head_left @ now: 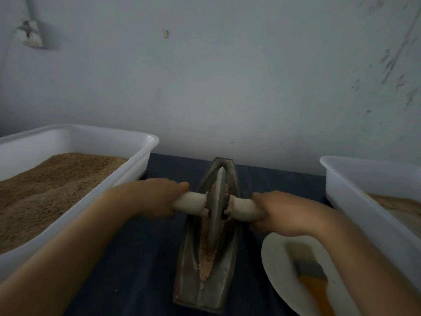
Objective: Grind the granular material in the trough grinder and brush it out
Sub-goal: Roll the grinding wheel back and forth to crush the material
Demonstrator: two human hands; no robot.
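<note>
Trough (206,290) sits mid-table on dark cloth (141,258), long axis running away from the person. Dull grey, looks like cast metal. Judged heavy and rigid; should stay put under load without a holding hand.

Wheel (216,206) stands upright on edge in the groove, past the middle toward the far end. Thin disc, same grey metal, likely weighty for its size. The edge does the crushing, so keep it vertical; a tilt would probably bind it against the groove walls.

Axle handles stick out each side, pale and round, apparently wrapped or sleeved. Left hand (157,197) grips the left handle (189,201), fingers curled around it close together. Right hand (280,212) grips the right handle (245,209) the same way. Both hold just outboard of the disc. That is the right hold: even pressure on both sides, rolled fore and aft.

Grain (206,254) lies in the groove, tan and coarse, mostly on the near side of the wheel, some beside it. Loose and light; it will likely creep up the walls and spill if rolled fast.

Brush (307,267) lies on a white plate (273,270) at near right, untouched. Orange handle, pale bristles, judged soft and light.

White tubs flank the trough: left tub (136,156) holds brown granules, right tub (337,190) holds some too.
</note>
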